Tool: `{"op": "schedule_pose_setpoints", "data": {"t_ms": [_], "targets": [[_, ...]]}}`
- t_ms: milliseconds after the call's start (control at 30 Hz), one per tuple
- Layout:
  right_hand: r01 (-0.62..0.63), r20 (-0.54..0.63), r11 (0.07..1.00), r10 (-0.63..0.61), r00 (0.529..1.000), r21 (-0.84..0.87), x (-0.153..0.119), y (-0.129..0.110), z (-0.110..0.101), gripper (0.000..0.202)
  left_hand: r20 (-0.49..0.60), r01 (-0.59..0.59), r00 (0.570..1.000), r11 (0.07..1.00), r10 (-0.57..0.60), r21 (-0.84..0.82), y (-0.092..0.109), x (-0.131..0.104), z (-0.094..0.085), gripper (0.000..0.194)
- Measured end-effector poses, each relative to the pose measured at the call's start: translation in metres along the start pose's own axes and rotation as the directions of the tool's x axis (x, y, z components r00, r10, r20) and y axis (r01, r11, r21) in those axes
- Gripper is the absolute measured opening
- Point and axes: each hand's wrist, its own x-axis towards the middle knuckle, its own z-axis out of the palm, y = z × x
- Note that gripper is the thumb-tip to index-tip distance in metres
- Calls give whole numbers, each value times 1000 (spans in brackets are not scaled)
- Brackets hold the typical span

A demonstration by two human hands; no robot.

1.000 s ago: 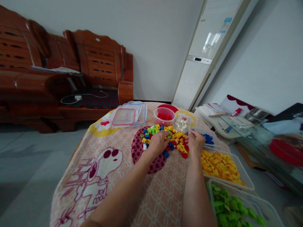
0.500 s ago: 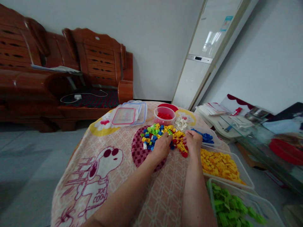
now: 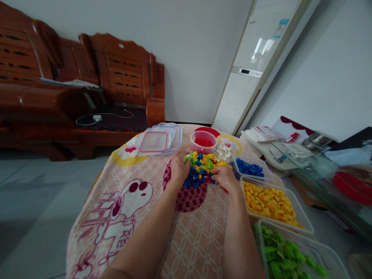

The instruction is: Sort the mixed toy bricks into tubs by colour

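A loose pile of small toy building bricks (image 3: 200, 164) in blue, yellow, green and red lies on a dark red checked patch of the tablecloth (image 3: 190, 199). My left hand (image 3: 179, 168) curves around the pile's left side, its fingers apart and touching the edge beside some green bricks (image 3: 188, 156). On the other side, my right hand (image 3: 226, 178) has its fingertips drawn together among the blue and red bricks; what they pinch is too small to make out. A red brick (image 3: 226, 190) shows under that hand.
Clear containers of blue bricks (image 3: 249, 168), yellow bricks (image 3: 269, 203) and green bricks (image 3: 283, 252) stand along the right. Behind the pile are a round tub (image 3: 203, 149) of red bricks and a heap of white bricks (image 3: 224, 152). Container lids (image 3: 154, 142) lie at the back left.
My left hand has moved left, from the middle of the pile to its left edge. My right hand has shifted slightly left and down into the bricks. The blue bricks are bunched nearer the front.
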Motion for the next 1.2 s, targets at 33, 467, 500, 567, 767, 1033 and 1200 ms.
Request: {"op": "schedule_pose_setpoints", "data": {"t_ms": [33, 467, 500, 567, 767, 1033, 1200], "targets": [[3, -2, 999, -3, 1000, -37, 0, -2, 1, 16, -3, 48, 999, 999, -48, 13, -5, 1, -2, 25], [40, -96, 999, -41, 995, -9, 4, 1, 3, 18, 103, 207, 972, 978, -210, 40, -20, -1, 4, 34], [34, -118, 999, -33, 992, 13, 6, 4, 3, 19, 101, 206, 973, 978, -209, 41, -20, -1, 4, 34], [17, -178, 998, -6, 984, 61, 10, 11, 3, 20, 100, 209, 972, 977, -212, 40, -20, -1, 4, 34], [-66, -453, 918, 254, 855, 391, 14, 30, -9, 41, 107, 235, 965, 971, -239, 52, -17, 0, 2, 35], [-75, -541, 880, 353, 763, 469, 9, 40, -24, 40, 115, 249, 960, 966, -255, 64, -19, 2, 3, 34], [-55, -363, 933, 191, 912, 355, 5, 18, -16, 27, 109, 249, 961, 967, -254, 59, -21, 2, 4, 33]]}}
